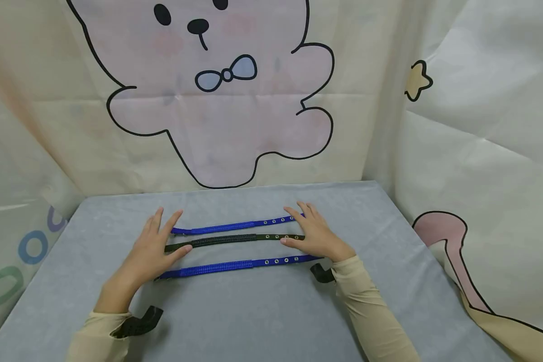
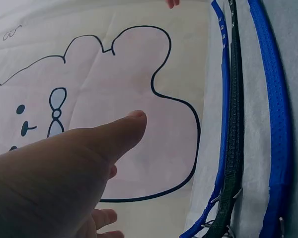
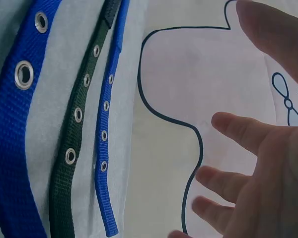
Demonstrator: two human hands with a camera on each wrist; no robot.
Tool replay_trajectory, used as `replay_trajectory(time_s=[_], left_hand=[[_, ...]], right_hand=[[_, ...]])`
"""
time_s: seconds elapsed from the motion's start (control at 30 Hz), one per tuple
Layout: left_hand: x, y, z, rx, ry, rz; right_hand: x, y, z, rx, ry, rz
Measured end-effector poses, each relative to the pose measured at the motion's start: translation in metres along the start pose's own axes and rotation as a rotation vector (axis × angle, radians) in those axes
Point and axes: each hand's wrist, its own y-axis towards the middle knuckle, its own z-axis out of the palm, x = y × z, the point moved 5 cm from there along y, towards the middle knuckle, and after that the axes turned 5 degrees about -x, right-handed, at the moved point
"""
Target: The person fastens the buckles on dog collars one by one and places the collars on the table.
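Three collar-like straps lie side by side on the table: a far blue strap point(image 1: 226, 227), a dark green strap point(image 1: 226, 240) in the middle and a near blue strap point(image 1: 226, 267). Each has a row of metal eyelets toward its right end; metal buckle parts show at the left ends in the left wrist view. My left hand point(image 1: 146, 256) is spread over the left ends, its thumb overlapping the green strap in the head view. Fingers also extended, my right hand point(image 1: 319, 236) is over the right ends and hides the tips of the far two. Neither hand grips anything.
A grey-blue cloth point(image 1: 235, 317) covers the table. Behind it hangs a pale curtain point(image 1: 357, 75) with a large cartoon figure, and printed sheets stand at both sides. Black bands point(image 1: 140, 322) are strapped at both sleeved wrists.
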Motion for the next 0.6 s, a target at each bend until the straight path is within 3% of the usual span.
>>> replay_trajectory(time_s=[0.23, 0.4, 0.6], left_hand=[[0.006, 0.004, -0.005, 0.030, -0.053, 0.003], [0.013, 0.001, -0.007, 0.097, -0.105, -0.024], [0.027, 0.000, -0.002, 0.212, -0.175, -0.004]], right_hand=[[-0.007, 0.001, 0.000, 0.073, 0.074, 0.006], [-0.011, -0.001, 0.002, 0.154, 0.113, 0.035], [-0.013, -0.003, 0.007, 0.246, 0.175, 0.035]])
